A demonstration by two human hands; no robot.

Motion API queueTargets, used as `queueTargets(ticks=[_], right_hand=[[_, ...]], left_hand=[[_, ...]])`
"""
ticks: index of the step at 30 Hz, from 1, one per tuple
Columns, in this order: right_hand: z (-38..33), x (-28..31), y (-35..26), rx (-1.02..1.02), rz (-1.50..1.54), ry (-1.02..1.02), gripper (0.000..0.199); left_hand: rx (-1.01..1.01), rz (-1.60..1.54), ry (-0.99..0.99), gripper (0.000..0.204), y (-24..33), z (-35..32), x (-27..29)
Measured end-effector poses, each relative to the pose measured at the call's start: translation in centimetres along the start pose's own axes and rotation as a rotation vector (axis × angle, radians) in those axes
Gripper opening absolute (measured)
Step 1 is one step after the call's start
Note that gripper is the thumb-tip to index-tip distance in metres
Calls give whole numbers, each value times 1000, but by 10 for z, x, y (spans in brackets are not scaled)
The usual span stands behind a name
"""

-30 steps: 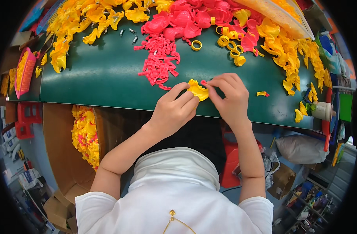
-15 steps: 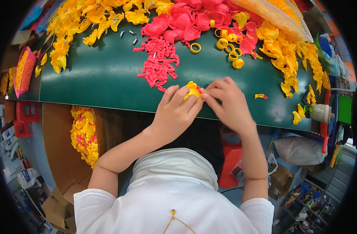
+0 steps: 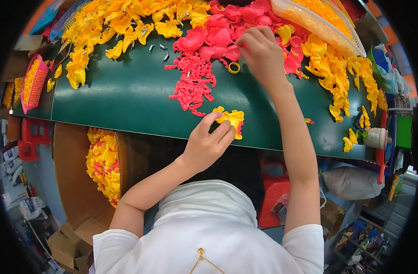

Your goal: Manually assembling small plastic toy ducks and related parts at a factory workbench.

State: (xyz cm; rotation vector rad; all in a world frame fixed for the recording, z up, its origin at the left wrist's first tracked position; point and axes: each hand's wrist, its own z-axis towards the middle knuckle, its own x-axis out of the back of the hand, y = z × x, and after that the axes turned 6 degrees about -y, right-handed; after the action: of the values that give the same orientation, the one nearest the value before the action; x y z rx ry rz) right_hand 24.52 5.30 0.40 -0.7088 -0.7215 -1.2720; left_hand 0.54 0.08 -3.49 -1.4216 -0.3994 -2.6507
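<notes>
1. Room [image 3: 33, 208] is crowding round, a pale sack [image 3: 352, 184] lying at right.
2. Green table [image 3: 126, 98] is shining, pink shells [image 3: 219, 36] heaping at its far side, probably for easy reach.
3. Cardboard box [image 3: 72, 150] is standing below, holding yellow parts [image 3: 100, 164].
4. Right hand [image 3: 263, 52] is hovering by the pink shells; cannot tell whether it is gripping anything.
5. Left hand [image 3: 209, 144] is clamping a yellow shell [image 3: 236, 118] at the table's near edge, apparently steadying it.
6. Pink bit [image 3: 240, 128] is showing at that shell's right edge.

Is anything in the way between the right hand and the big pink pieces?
Nothing visible. The right hand is at the edge of the big pink pieces, though I can't tell if it touches them. A yellow ring lies nearby, not between.
</notes>
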Motion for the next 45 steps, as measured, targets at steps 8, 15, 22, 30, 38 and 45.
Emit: queueTargets(ticks=[8,15,22,30,38,45], right_hand=[[-63,66,-80,-452,650,-287,22],[-90,43,-98,-407,604,-164,21],[-96,36,-94,-381,528,-136,19],[-92,41,-90,-486,715,-198,18],[-95,33,-97,-379,585,-104,17],[-94,36,-97,-306,472,-99,19]], left_hand=[[-67,-31,55,21,-9,-5,-1],[-75,-71,71,21,-12,-7,-3],[-70,-61,71,23,-13,-10,-3],[-70,-61,63,23,-15,-10,-3],[-60,-69,64,24,-17,-10,-3],[-44,-124,54,23,-16,-10,-4]])
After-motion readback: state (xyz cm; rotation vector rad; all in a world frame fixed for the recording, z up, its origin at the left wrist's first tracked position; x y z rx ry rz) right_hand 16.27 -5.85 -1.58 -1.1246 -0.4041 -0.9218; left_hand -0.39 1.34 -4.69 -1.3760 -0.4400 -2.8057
